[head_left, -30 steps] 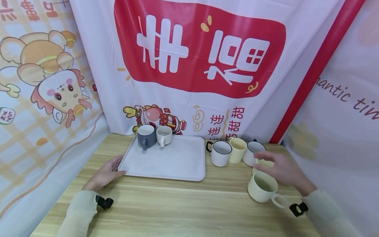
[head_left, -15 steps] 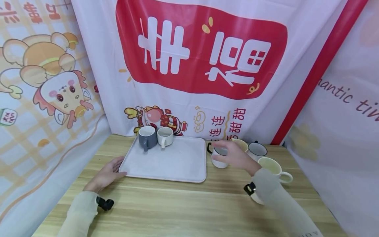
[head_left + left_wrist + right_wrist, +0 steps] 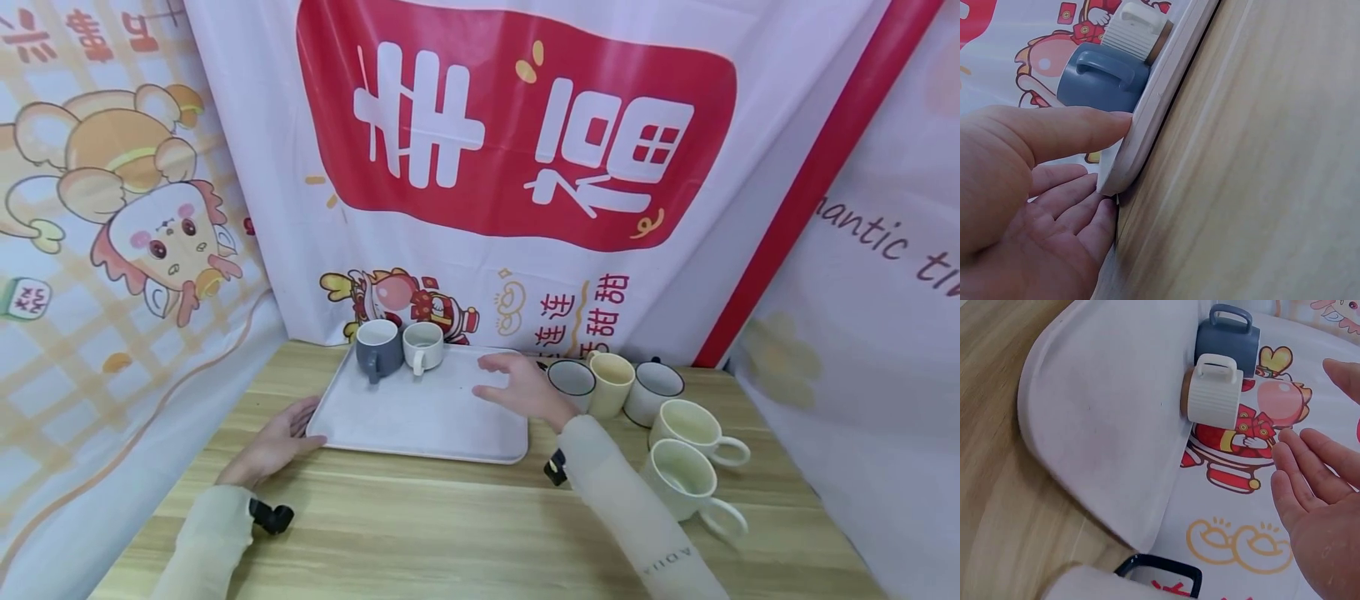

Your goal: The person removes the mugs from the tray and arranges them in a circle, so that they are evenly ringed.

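At the left, the left grip [image 3: 270, 443] holds lightly the near-left corner of the white tray [image 3: 427, 417], thumb and fingers on different sides of it, probably to keep it steady on the surface [image 3: 412, 533]. Beyond this grip, at the tray's far left, a blue-grey cup [image 3: 378, 352] and a white cup [image 3: 424, 350] stand upright side by side, handles turned toward the person, perhaps for easy reach. The right grip [image 3: 519, 387] is above the tray's right part; thumb and fingers are well apart and it grasps nothing. Just right of this grip, a dark-rimmed mug [image 3: 576, 380], partly hidden, a yellow mug [image 3: 611, 387] and a second dark-rimmed mug [image 3: 654, 395] make a row. Farther right, two cream mugs [image 3: 681, 485] have handles pointing away from it.
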`<state>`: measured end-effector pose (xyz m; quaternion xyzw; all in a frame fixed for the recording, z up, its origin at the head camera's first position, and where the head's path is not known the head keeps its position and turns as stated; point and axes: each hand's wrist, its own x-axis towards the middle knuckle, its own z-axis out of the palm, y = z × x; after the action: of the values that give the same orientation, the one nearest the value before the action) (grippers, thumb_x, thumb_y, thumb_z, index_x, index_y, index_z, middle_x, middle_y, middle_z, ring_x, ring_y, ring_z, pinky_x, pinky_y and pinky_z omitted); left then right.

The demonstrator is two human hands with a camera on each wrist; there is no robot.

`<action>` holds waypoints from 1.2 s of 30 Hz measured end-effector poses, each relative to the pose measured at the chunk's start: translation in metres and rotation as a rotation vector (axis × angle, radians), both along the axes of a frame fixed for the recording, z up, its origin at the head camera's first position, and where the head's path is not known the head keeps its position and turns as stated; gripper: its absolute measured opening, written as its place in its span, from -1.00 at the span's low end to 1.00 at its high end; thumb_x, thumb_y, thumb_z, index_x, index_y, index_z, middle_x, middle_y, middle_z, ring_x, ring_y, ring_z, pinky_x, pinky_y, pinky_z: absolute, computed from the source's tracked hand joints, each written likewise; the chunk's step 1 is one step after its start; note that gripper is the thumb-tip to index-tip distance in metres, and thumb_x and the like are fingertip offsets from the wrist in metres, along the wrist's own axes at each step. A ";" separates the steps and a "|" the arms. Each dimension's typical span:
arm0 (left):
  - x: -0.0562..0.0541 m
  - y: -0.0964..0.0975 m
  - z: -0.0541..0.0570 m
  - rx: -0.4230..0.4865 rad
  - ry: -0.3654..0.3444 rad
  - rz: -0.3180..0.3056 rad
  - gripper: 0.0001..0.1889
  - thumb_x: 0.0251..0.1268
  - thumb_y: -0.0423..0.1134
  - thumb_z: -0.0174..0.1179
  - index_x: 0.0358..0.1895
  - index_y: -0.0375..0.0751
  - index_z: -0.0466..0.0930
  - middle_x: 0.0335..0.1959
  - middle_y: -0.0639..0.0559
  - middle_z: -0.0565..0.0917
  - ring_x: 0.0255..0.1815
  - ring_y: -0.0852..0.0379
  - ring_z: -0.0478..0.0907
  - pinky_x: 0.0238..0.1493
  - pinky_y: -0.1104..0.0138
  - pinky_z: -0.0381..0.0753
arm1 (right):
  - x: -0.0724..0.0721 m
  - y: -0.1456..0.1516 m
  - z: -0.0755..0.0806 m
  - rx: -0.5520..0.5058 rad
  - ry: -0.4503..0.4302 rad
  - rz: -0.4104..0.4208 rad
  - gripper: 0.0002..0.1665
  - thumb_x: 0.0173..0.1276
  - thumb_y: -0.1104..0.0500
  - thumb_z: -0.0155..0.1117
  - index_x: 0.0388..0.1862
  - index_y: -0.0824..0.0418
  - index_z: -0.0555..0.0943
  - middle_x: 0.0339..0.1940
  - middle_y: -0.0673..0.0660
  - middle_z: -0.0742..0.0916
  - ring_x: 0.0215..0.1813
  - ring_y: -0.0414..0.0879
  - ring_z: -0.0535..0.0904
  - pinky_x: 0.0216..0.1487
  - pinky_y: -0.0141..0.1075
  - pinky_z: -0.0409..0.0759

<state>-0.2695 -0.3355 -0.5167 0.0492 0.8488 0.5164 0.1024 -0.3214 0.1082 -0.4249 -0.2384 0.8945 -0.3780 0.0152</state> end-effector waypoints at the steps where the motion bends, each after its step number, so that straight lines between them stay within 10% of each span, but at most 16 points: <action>1: 0.000 0.000 0.000 0.002 -0.001 0.001 -0.03 0.51 -0.32 0.27 0.71 -0.41 -0.24 0.73 -0.47 -0.11 0.73 -0.49 -0.12 0.74 -0.28 0.01 | -0.003 -0.005 -0.003 -0.004 -0.012 -0.002 -0.36 0.40 -0.05 0.51 0.39 0.12 0.62 0.35 0.13 0.73 0.41 0.05 0.61 0.54 0.04 0.57; 18: 0.003 -0.003 -0.002 0.006 -0.007 0.039 -0.03 0.48 -0.32 0.31 0.71 -0.40 -0.20 0.73 -0.45 -0.04 0.74 -0.45 -0.09 0.75 -0.25 0.05 | -0.035 -0.097 -0.066 -0.212 -0.183 -0.026 -0.32 0.43 -0.04 0.47 0.44 0.18 0.59 0.41 0.20 0.69 0.44 0.12 0.58 0.56 0.09 0.56; 36: 0.002 0.000 -0.001 0.019 0.009 0.029 -0.05 0.48 -0.33 0.29 0.71 -0.40 -0.18 0.74 -0.43 -0.06 0.75 -0.43 -0.11 0.76 -0.21 0.00 | -0.060 -0.140 -0.084 -0.350 -0.242 -0.226 -0.51 0.40 0.01 0.51 0.25 0.13 0.73 0.17 0.03 0.81 0.27 -0.03 0.68 0.39 -0.07 0.70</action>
<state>-0.2672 -0.3359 -0.5177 0.0403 0.8448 0.5257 0.0906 -0.3811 -0.0317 -0.5084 -0.0889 0.8280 -0.5523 0.0383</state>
